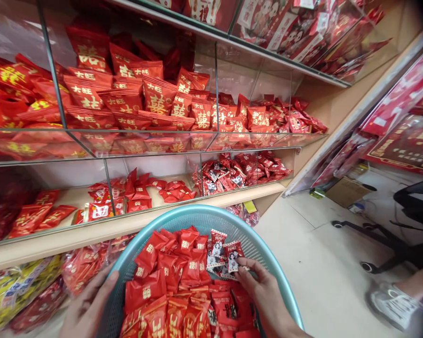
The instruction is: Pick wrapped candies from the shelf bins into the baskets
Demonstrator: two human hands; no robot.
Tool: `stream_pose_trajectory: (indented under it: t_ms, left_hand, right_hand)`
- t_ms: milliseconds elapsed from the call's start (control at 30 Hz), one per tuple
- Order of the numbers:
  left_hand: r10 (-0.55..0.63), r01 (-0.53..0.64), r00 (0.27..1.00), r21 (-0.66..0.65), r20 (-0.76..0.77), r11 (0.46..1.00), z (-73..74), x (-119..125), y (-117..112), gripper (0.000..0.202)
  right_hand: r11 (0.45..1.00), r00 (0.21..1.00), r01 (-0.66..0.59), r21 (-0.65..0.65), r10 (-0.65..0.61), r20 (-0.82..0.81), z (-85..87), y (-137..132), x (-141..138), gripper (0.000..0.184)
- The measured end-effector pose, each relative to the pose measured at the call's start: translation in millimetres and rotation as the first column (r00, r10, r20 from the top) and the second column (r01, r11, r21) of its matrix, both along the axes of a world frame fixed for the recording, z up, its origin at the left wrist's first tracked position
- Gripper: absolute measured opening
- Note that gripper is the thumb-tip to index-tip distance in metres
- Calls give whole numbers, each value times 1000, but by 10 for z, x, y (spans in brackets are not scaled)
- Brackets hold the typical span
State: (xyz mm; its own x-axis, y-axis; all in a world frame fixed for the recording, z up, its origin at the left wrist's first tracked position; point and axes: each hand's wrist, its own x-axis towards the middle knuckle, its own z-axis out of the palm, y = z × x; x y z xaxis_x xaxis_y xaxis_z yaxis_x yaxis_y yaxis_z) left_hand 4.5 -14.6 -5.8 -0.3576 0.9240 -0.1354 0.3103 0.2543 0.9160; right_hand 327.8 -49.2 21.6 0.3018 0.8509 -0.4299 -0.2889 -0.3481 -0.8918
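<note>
A teal plastic basket point(285, 286) with perforated walls is in front of me, filled with several red candy packets point(151, 286) bearing gold characters. My left hand point(91, 300), slightly blurred, holds the basket's left rim. Inside the basket at the right, my right hand point(262, 291) pinches a small red-and-white candy packet point(233, 253) printed with cartoon figures. Similar cartoon packets point(216, 246) lie just beside it, against the far wall of the basket. Darker red packets point(225, 305) are below my right fingers.
Shelves with clear dividers hold red packets point(158, 96); a lower bin has cartoon packets point(229, 173). Bagged sweets point(24, 291) lie under the bottom shelf edge point(74, 232). At right are a wheeled chair base point(384, 239), a person's shoe point(395, 305) and a cardboard box point(347, 191).
</note>
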Motion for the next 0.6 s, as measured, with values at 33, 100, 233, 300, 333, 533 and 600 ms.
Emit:
stream_pose_trajectory:
  t_ms: [33,100,233,300,333,533,600]
  left_hand:
    - [-2,2,1000,-11,0,1000,-4,-3,0,46]
    - [1,0,1000,-42,3,999,-9,-11,0,49]
    - [4,-1,1000,-74,30,997,-26,-37,2,54]
    - [13,-9,999,-80,46,997,-57,-57,5,55]
    - [21,-16,998,-88,55,996,-82,-70,7,55]
    - [55,-49,994,-60,93,997,-315,-152,32,52]
    - [48,-45,995,-32,90,998,-362,-174,44,50]
  right_hand:
    - [1000,1000,-7,-17,6,-28,6,15,-17,36]
    - [999,995,-26,-42,22,-96,6,50,-33,33]
    - [993,984,-69,-95,52,-173,-16,110,10,34]
    - [987,983,-91,-131,68,-170,-3,121,47,39]
    - [984,984,-100,-145,76,-161,13,118,64,42]
    - [952,963,-266,-154,268,-5,183,19,188,47]
    - [931,920,-347,-115,362,153,271,48,259,42]
